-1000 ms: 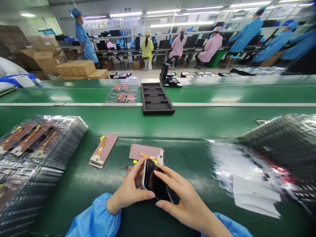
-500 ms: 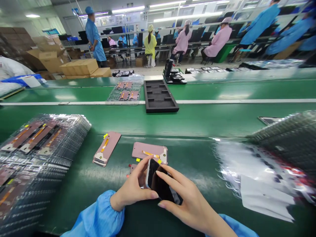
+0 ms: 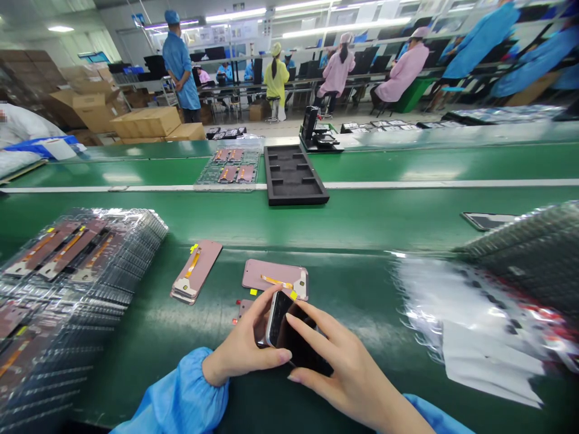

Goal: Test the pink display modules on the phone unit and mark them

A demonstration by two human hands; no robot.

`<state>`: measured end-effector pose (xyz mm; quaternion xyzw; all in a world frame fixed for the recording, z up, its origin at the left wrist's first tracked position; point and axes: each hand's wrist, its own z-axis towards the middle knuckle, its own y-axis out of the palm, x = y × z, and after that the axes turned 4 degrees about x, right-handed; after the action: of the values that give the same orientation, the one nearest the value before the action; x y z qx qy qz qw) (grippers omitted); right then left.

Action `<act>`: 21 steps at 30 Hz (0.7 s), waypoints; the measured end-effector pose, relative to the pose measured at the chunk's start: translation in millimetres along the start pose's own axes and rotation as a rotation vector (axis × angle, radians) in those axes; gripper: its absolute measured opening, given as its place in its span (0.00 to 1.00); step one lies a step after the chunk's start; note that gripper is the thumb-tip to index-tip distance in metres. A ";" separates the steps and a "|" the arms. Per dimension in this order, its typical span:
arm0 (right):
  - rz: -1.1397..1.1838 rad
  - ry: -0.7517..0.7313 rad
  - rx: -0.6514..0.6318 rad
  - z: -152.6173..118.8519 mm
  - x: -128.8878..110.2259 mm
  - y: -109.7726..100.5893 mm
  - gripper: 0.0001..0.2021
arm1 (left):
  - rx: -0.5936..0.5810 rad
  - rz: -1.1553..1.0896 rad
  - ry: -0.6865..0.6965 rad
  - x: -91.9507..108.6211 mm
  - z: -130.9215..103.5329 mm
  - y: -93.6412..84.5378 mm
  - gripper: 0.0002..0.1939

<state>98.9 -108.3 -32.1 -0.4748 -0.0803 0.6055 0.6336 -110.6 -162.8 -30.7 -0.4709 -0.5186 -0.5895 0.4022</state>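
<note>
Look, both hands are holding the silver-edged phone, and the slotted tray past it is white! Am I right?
Nearly: the slotted tray is black, not white, as the head view shows. The left hand and right hand do hold the silver-edged phone.

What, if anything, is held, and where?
A black-faced, silver-edged rectangular device: left hand grips its left end, right hand spans its face and near edge.

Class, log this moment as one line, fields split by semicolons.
left hand: holds dark-faced device; right hand: holds same device; beyond: pinkish panel; far left: tray stack
</note>
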 end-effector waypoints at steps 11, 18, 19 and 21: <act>-0.002 -0.022 -0.012 0.4 0.5 0.9 0.28 | -0.016 0.003 0.012 2.6 1.1 0.1 0.44; 0.002 -0.031 -0.013 0.8 0.9 0.8 0.29 | -0.015 0.024 -0.001 4.9 -0.3 1.7 0.44; 0.000 -0.032 -0.014 0.7 0.8 0.6 0.29 | -0.015 0.027 -0.001 5.0 -0.2 1.8 0.44; -0.002 -0.034 -0.015 0.5 0.5 0.0 0.29 | -0.013 0.034 0.000 4.9 0.1 1.7 0.44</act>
<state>98.7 -107.6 -32.0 -0.4693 -0.0961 0.6120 0.6292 -110.1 -162.8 -25.5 -0.4823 -0.5067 -0.5858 0.4091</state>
